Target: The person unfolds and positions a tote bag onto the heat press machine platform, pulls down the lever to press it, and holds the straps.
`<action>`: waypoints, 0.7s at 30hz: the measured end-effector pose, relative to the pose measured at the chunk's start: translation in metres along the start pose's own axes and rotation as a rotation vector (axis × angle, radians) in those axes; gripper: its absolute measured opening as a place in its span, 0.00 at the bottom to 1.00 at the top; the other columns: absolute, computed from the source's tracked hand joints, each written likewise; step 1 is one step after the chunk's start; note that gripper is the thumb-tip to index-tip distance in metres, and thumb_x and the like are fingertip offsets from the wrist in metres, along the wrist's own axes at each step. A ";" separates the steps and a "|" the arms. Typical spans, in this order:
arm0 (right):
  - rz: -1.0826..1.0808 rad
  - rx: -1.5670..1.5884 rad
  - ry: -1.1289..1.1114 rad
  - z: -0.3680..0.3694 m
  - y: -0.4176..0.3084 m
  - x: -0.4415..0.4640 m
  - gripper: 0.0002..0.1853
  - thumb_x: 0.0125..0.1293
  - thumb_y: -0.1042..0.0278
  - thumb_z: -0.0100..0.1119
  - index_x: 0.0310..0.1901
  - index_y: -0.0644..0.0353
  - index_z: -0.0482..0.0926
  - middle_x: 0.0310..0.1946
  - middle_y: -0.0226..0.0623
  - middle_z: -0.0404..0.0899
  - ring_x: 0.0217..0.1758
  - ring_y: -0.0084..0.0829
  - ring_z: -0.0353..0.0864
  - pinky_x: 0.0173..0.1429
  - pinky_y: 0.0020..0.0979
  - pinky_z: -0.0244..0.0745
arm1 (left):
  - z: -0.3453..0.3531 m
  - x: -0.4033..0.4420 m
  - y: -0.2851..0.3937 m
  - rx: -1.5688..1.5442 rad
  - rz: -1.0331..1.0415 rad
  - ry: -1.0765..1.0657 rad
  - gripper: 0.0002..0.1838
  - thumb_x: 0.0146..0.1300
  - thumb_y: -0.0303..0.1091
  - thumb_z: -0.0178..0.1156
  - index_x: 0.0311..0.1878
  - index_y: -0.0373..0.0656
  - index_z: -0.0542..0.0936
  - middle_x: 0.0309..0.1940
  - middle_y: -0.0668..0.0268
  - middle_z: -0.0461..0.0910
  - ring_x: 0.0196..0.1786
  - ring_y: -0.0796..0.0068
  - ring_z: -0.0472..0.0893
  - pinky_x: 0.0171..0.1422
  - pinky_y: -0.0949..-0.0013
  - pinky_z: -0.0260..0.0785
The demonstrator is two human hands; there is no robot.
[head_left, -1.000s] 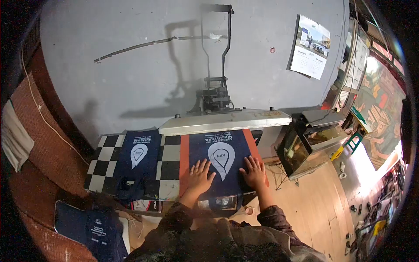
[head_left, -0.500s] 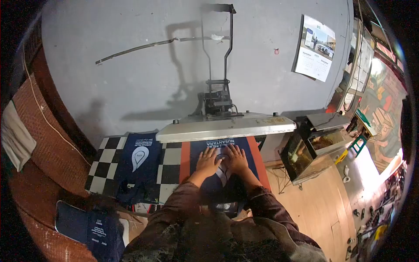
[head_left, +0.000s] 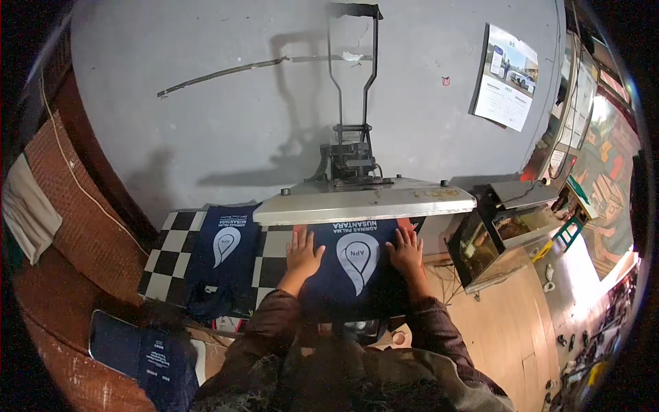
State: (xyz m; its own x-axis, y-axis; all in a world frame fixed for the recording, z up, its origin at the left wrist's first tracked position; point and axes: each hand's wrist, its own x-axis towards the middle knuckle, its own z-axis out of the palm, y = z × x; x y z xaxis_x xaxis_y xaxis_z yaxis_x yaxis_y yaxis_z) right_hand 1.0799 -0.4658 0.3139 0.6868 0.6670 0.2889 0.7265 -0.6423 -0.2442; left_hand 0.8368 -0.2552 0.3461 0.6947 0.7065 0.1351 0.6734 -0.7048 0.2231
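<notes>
A navy cloth (head_left: 322, 281) with a white drop-shaped "APN" print lies on the bed of a press, partly under the press's raised silver plate (head_left: 364, 204). On the cloth's left edge rests my left hand (head_left: 303, 258), fingers spread. My right hand (head_left: 406, 255) is at the right edge, its fingers apart and pointing toward the plate. Bits of red-orange surface show beyond both hands' fingertips. Another navy cloth (head_left: 223, 264) with the same print lies to the left on a black-and-white checkered surface (head_left: 168, 264).
The press's black handle (head_left: 354, 9) stands upright before the grey wall. A glass tank (head_left: 480, 255) is at the right. Navy fabric (head_left: 165, 367) sits at the lower left, beside a dark rounded panel (head_left: 114, 343). A calendar (head_left: 506, 79) hangs on the wall.
My hands went from the cloth's sides to its middle, then back apart to its two edges. The cloth now covers most of the red-orange strips that showed beside it.
</notes>
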 end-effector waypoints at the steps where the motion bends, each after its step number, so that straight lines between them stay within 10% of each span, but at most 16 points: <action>1: 0.082 -0.033 -0.047 0.000 -0.003 -0.003 0.39 0.72 0.29 0.36 0.77 0.42 0.58 0.80 0.32 0.53 0.83 0.43 0.48 0.82 0.54 0.35 | -0.001 -0.005 0.004 0.000 0.000 -0.001 0.38 0.74 0.61 0.42 0.78 0.48 0.58 0.81 0.62 0.51 0.82 0.53 0.47 0.83 0.48 0.39; 21: 0.093 -0.073 0.049 -0.031 -0.010 -0.081 0.40 0.71 0.28 0.37 0.76 0.47 0.61 0.78 0.36 0.57 0.82 0.46 0.49 0.82 0.55 0.36 | -0.022 -0.072 0.027 0.013 0.070 -0.052 0.39 0.75 0.62 0.40 0.80 0.46 0.54 0.81 0.61 0.49 0.83 0.54 0.44 0.84 0.49 0.34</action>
State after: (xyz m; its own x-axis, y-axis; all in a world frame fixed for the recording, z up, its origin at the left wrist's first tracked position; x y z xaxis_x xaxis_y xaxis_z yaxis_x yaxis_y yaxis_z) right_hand 1.0157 -0.5252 0.3219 0.7480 0.5849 0.3138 0.6548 -0.7277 -0.2045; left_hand 0.7994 -0.3239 0.3633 0.7525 0.6510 0.0993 0.6254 -0.7537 0.2022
